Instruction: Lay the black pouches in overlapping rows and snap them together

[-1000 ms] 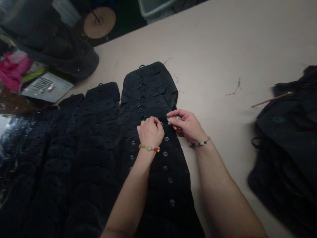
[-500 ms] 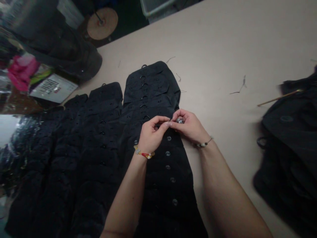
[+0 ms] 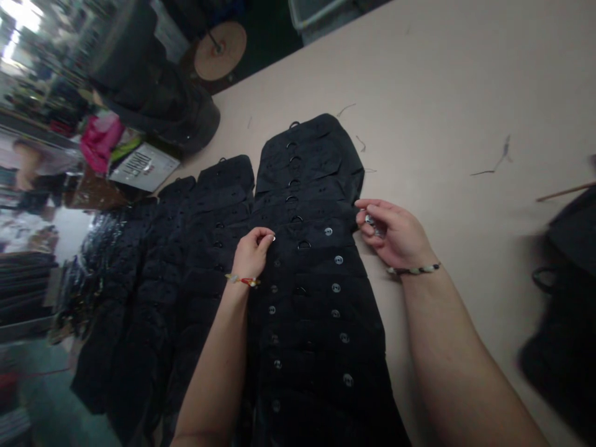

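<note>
Overlapping black fabric pieces with black D-rings (image 3: 304, 246) form a long row beneath and between my hands. Round metal washers (image 3: 338, 260) with slots lie in two columns along this row. My left hand (image 3: 252, 251) pinches one small shiny washer (image 3: 274, 238) between thumb and fingertips, over the row's left side. Off the right edge of the fabric, my right hand (image 3: 395, 234) is curled around several loose metal washers (image 3: 369, 220), partly hidden by its fingers. Its index finger and thumb reach toward the fabric's edge.
More rows of black pieces (image 3: 226, 180) lie to the left. A large black roll (image 3: 186, 118), a printed white box (image 3: 144, 167) and a pink bundle (image 3: 100, 141) stand beyond. Loose threads (image 3: 506, 149) dot the pale table (image 3: 442, 81). Dark fabric (image 3: 565, 298) and a thin stick (image 3: 565, 191) are at right.
My hands were together at the fabric's right side and have parted, the left moving left, the right moving right. A washer now shows where they met. The view has turned left.
</note>
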`<state>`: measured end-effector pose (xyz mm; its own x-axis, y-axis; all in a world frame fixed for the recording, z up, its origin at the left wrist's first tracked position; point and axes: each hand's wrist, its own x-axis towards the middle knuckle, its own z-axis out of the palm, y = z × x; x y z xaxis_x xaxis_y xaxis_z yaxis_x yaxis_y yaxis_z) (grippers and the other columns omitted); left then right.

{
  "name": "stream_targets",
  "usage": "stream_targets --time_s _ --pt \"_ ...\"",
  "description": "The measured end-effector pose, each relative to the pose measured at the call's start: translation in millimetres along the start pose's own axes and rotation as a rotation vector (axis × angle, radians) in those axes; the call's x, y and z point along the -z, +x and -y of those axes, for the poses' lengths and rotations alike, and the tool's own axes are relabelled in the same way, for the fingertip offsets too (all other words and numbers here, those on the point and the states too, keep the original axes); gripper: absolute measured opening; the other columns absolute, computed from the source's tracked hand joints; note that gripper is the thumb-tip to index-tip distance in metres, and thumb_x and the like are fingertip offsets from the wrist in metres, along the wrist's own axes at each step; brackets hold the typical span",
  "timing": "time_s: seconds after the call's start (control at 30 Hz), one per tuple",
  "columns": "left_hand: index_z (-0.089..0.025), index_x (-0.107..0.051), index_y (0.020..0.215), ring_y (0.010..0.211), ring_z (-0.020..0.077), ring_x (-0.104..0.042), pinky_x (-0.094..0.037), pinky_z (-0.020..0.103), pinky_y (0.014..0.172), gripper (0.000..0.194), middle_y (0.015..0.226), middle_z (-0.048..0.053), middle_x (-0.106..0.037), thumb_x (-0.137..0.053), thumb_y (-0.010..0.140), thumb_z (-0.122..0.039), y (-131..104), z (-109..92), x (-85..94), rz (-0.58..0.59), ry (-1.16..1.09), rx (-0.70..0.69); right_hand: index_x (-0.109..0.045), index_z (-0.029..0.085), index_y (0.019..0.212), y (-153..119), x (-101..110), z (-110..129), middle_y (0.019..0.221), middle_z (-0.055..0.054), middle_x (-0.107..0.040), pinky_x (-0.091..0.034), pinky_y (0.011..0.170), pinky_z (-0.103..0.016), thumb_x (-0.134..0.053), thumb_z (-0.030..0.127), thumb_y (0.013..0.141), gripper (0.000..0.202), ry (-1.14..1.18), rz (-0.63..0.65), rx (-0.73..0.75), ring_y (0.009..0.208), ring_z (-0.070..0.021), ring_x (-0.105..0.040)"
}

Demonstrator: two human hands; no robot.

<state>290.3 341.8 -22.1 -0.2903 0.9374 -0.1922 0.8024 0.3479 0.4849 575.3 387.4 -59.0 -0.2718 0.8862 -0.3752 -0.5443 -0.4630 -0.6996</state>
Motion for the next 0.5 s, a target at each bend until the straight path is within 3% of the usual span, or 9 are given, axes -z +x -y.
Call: stream_targets --time_s 0.23,0.5 --pt "-0.018 -0.065 0.088 0.075 0.0152 -0.059 -0.041 0.024 0.068 0.021 0.083 0.003 -0.067 -0.048 0.084 -0.029 9.3 4.9 -1.9 0.073 0.127 -0.003 -0.064 0.018 0.092 0.1 0.5 -0.9 0.074 -0.003 -0.06 -0.023 0.037 -0.019 -0.067 0.015 0.067 0.025 0.001 0.024 -0.024 0.054 -0.0086 -0.045" --pt "-0.021 -0.066 0.087 0.075 0.0155 -0.06 -0.042 0.025 0.071 0.017 0.081 0.002 -0.067 -0.05 0.084 -0.028 5.9 -0.2 6.4 0.069 0.193 -0.065 -0.065 0.017 0.101 -1.9 -1.5 -3.8 0.094 -0.01 -0.069 -0.025 0.037 -0.018 -0.073 0.025 0.071 0.032 -0.061 0.078 -0.029 0.057 -0.0078 -0.049"
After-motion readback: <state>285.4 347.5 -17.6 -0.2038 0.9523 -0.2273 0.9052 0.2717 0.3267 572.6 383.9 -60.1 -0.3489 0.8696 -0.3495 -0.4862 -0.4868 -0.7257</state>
